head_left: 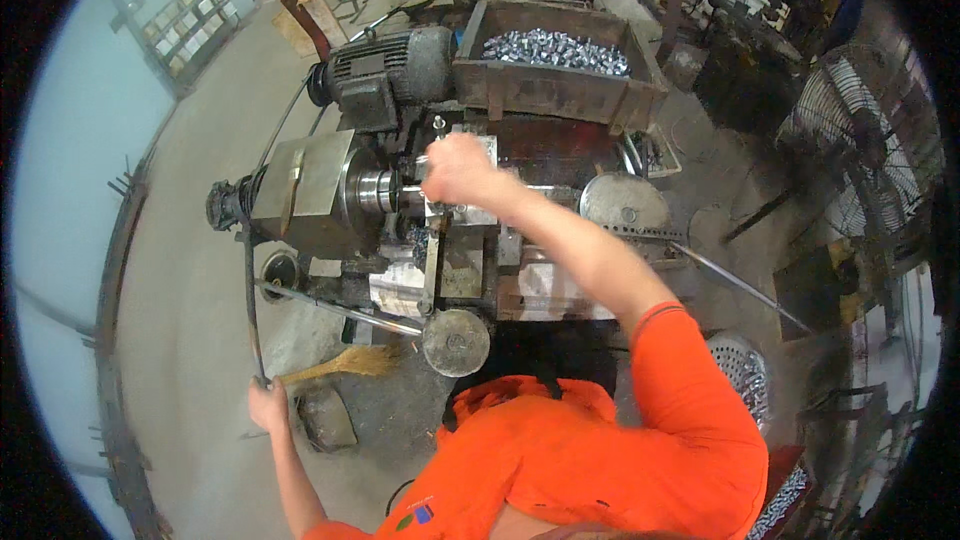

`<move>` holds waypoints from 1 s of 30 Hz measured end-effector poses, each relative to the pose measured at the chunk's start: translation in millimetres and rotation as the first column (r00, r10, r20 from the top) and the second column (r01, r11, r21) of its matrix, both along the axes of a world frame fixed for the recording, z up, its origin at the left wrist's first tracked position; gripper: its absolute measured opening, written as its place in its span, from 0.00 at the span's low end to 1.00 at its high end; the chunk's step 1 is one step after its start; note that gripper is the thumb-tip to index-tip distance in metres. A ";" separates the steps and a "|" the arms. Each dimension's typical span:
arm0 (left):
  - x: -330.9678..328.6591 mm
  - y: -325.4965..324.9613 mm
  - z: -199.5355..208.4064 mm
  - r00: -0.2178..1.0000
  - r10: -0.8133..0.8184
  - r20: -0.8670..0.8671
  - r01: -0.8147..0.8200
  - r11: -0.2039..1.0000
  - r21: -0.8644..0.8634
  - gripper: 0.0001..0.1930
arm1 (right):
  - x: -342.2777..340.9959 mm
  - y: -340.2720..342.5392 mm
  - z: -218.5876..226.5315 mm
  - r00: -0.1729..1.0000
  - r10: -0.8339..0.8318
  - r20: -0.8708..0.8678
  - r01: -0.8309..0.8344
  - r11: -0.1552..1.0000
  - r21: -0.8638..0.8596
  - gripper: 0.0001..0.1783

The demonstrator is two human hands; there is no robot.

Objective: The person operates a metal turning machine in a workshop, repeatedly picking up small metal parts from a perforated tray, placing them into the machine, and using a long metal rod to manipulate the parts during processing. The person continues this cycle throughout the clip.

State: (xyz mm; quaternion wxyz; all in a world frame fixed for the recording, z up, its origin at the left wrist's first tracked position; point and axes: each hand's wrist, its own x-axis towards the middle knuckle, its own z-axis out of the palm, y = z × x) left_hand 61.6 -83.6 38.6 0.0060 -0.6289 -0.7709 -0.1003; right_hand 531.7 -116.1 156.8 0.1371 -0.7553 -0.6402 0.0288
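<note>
My left hand (268,406) is closed round the lower end of a long dark lever (252,310). The lever runs up to the left end of a small lathe's headstock (300,190). Over the lathe's carriage, my right hand (460,170) is closed in a fist, just right of the shiny chuck (377,190). What its fingers hold is hidden under the hand. A small upright metal post (439,127) stands just beyond that hand. Below it, a flat steel bar (432,265) reaches toward me.
Behind the lathe sit a motor (390,70) and a metal bin (560,90) of small shiny metal parts. A round handwheel (456,343) and a broom (350,362) are near me. To the right stand a fan (850,140) and a perforated basket (735,365).
</note>
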 end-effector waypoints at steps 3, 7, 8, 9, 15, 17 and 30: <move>-7.6 8.1 -9.4 0.998 -0.005 -0.063 0.008 0.998 0.055 0.19 | 60.6 -20.5 23.5 0.990 -0.139 0.026 0.136 0.985 0.106 0.15; 21.7 46.5 -5.2 0.996 -0.076 -0.036 0.078 0.994 0.082 0.21 | 134.2 -32.1 20.3 0.927 -0.339 0.164 0.207 0.821 0.532 0.32; 23.6 52.5 -7.4 0.995 -0.086 -0.042 0.088 0.995 0.050 0.23 | 132.4 -33.9 25.8 0.949 -0.304 0.087 0.237 0.866 0.439 0.40; 25.3 54.0 -10.5 0.990 -0.114 -0.077 0.123 0.986 0.117 0.23 | 130.6 -35.1 23.2 0.956 -0.283 0.070 0.221 0.859 0.462 0.39; 59.1 31.3 11.9 0.695 -0.638 -0.330 0.718 0.636 0.282 0.19 | 112.2 -102.7 -9.7 0.982 -0.160 -0.103 0.190 0.873 0.449 0.35; 91.4 18.4 16.3 0.678 -0.729 0.093 0.688 0.674 0.269 0.16 | 116.5 -143.8 -22.6 0.976 -0.145 -0.164 0.200 0.896 0.397 0.32; 209.5 46.3 -54.1 0.427 -0.801 0.420 0.895 0.442 -0.066 0.14 | 69.4 -571.2 -141.9 0.277 -0.961 -0.012 0.954 0.276 -0.114 0.16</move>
